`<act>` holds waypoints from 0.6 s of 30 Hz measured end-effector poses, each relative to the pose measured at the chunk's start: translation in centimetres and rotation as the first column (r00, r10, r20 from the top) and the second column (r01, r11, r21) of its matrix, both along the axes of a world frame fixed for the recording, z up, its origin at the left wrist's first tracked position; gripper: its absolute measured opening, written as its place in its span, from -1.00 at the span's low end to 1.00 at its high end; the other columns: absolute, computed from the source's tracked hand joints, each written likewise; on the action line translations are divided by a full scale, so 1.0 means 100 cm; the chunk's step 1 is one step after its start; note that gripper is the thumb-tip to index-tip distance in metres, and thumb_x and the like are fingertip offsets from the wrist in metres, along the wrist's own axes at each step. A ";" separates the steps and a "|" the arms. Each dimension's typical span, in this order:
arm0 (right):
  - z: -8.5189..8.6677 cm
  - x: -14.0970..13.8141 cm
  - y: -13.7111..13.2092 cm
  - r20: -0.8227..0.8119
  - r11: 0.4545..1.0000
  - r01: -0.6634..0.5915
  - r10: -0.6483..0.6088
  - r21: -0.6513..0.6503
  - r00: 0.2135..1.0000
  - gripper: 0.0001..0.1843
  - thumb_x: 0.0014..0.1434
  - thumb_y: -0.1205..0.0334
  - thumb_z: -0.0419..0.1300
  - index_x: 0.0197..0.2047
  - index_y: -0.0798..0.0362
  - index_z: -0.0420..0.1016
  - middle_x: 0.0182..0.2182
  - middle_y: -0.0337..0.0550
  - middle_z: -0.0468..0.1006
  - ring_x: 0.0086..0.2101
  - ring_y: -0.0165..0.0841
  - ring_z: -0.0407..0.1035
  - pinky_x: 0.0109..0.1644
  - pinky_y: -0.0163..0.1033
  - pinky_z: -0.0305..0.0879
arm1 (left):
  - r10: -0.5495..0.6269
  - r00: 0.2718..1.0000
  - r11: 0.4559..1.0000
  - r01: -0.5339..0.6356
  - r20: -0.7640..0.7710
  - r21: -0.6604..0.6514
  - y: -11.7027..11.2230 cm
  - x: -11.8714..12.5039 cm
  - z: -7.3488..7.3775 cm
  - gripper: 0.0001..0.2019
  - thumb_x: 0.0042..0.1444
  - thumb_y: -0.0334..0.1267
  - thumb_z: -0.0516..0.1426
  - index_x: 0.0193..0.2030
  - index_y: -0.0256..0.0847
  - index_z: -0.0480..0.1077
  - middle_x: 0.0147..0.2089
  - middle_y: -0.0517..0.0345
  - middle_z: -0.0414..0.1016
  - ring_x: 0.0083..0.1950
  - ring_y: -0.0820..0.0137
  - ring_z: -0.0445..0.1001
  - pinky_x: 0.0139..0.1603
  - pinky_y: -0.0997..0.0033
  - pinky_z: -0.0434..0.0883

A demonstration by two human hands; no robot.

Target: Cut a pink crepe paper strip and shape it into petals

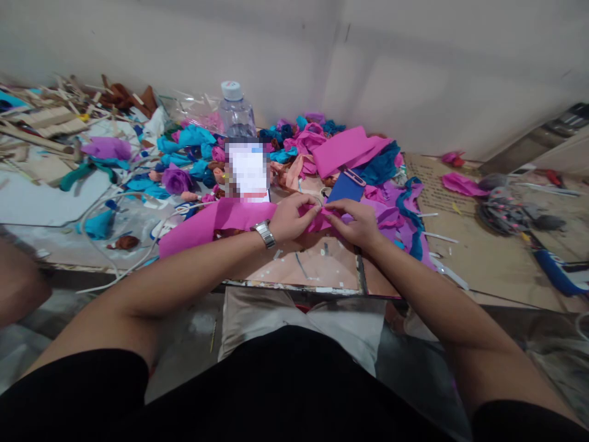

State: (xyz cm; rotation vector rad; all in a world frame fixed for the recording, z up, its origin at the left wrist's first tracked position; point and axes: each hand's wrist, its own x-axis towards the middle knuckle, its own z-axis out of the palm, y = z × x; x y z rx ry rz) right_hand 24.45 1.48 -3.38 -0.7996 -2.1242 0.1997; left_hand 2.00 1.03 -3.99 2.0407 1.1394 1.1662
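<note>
Both hands meet over the front middle of the table. My left hand (294,216), with a metal watch (264,234) on its wrist, pinches the edge of a pink crepe paper strip (243,215). From that grip the strip runs left along the table. Facing it, my right hand (356,222) has thumb and fingers closed on the same pink paper, close to the left fingertips. Just behind the right hand lies a blue flat case (345,187) with a pink clip-like piece on it. A phone (248,169) with a blurred screen leans behind the left hand.
A water bottle (237,110) stands behind the phone among crumpled blue, purple and pink paper flowers. Wood scraps (50,120) and a white cable (115,258) are on the left. Cardboard (464,245) with a grey tangled bundle (504,209) is on the right. Another person's arm (21,282) shows at far left.
</note>
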 end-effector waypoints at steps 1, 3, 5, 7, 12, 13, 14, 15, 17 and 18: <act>0.001 0.000 -0.001 0.006 1.000 0.003 -0.003 -0.001 1.000 -0.78 0.37 0.08 0.30 -0.01 -0.03 0.66 -0.17 -0.10 0.76 -0.25 -0.28 0.64 -0.15 -0.20 0.56 | -0.001 1.000 1.000 0.001 0.000 0.003 0.000 0.000 0.000 -0.78 0.34 -0.08 0.15 -0.15 -0.15 0.54 -0.11 0.12 0.66 -0.05 0.27 0.58 0.02 0.25 0.46; 0.002 -0.001 -0.002 0.020 1.000 -0.001 0.001 0.004 1.000 -0.78 0.38 0.08 0.29 0.00 -0.04 0.66 -0.16 -0.11 0.76 -0.25 -0.28 0.64 -0.14 -0.19 0.57 | -0.004 1.000 1.000 0.004 -0.005 0.010 0.000 0.000 0.000 -0.78 0.34 -0.08 0.15 -0.15 -0.15 0.55 -0.11 0.12 0.66 -0.04 0.27 0.58 0.03 0.24 0.46; 0.002 -0.001 -0.002 0.021 1.000 -0.015 0.014 0.018 1.000 -0.80 0.38 0.11 0.29 0.00 -0.04 0.66 -0.17 -0.12 0.76 -0.24 -0.28 0.64 -0.13 -0.20 0.57 | -0.004 1.000 1.000 0.004 -0.016 0.016 0.001 0.000 0.000 -0.77 0.35 -0.08 0.14 -0.15 -0.16 0.55 -0.12 0.11 0.67 -0.04 0.27 0.58 0.03 0.24 0.46; 0.002 -0.001 -0.002 0.015 0.999 -0.031 0.030 0.029 0.999 -0.82 0.37 0.15 0.31 -0.01 -0.03 0.66 -0.17 -0.12 0.76 -0.23 -0.28 0.65 -0.11 -0.21 0.56 | -0.004 1.000 1.000 0.004 -0.025 0.020 0.001 0.000 0.000 -0.76 0.35 -0.07 0.14 -0.15 -0.16 0.55 -0.12 0.11 0.67 -0.05 0.27 0.58 0.02 0.24 0.46; 0.001 0.001 -0.001 0.015 0.998 -0.047 0.047 0.036 0.999 -0.82 0.35 0.23 0.30 -0.01 -0.02 0.66 -0.17 -0.12 0.76 -0.20 -0.27 0.66 -0.09 -0.20 0.56 | -0.042 0.999 0.999 0.043 -0.014 0.024 0.000 0.000 0.001 -0.74 0.35 -0.03 0.15 -0.11 -0.15 0.56 -0.08 0.10 0.68 -0.04 0.28 0.60 0.04 0.25 0.48; 0.001 0.002 -0.001 0.016 0.998 -0.045 0.045 0.032 0.999 -0.82 0.35 0.23 0.29 -0.01 -0.02 0.66 -0.17 -0.12 0.76 -0.20 -0.26 0.66 -0.10 -0.20 0.56 | -0.045 0.999 0.999 0.046 -0.012 0.026 0.000 0.000 0.001 -0.74 0.34 -0.03 0.17 -0.11 -0.16 0.56 -0.08 0.10 0.68 -0.04 0.28 0.61 0.03 0.26 0.48; 0.001 0.002 -0.001 0.019 0.999 -0.043 0.042 0.028 0.999 -0.82 0.35 0.23 0.30 -0.01 -0.02 0.66 -0.17 -0.12 0.76 -0.20 -0.27 0.66 -0.10 -0.20 0.56 | -0.044 0.999 0.999 0.045 -0.011 0.029 0.000 0.000 0.001 -0.74 0.33 -0.03 0.18 -0.12 -0.16 0.56 -0.09 0.10 0.68 -0.04 0.28 0.61 0.03 0.26 0.48; 0.001 0.003 -0.001 0.020 0.999 -0.039 0.039 0.025 0.999 -0.83 0.35 0.22 0.30 -0.01 -0.02 0.66 -0.17 -0.12 0.76 -0.20 -0.27 0.65 -0.10 -0.21 0.55 | -0.042 0.999 0.999 0.042 -0.011 0.033 -0.001 0.000 0.001 -0.75 0.33 -0.03 0.18 -0.13 -0.16 0.56 -0.10 0.10 0.68 -0.05 0.28 0.61 0.02 0.26 0.48; 0.001 0.003 -0.002 0.022 0.999 -0.034 0.033 0.020 0.999 -0.83 0.36 0.20 0.30 -0.01 -0.02 0.66 -0.17 -0.12 0.76 -0.21 -0.28 0.65 -0.10 -0.21 0.55 | -0.039 0.999 0.998 0.040 -0.005 0.040 -0.001 0.001 0.001 -0.76 0.33 -0.04 0.19 -0.14 -0.16 0.56 -0.12 0.11 0.68 -0.07 0.29 0.61 0.01 0.27 0.47; 0.000 0.003 -0.002 0.021 0.999 -0.033 0.032 0.018 0.999 -0.83 0.36 0.19 0.31 -0.01 -0.03 0.66 -0.17 -0.12 0.76 -0.21 -0.28 0.65 -0.10 -0.20 0.55 | -0.039 0.999 0.998 0.039 -0.001 0.041 -0.001 0.001 0.002 -0.76 0.33 -0.05 0.19 -0.14 -0.16 0.56 -0.12 0.11 0.68 -0.07 0.29 0.60 0.01 0.27 0.47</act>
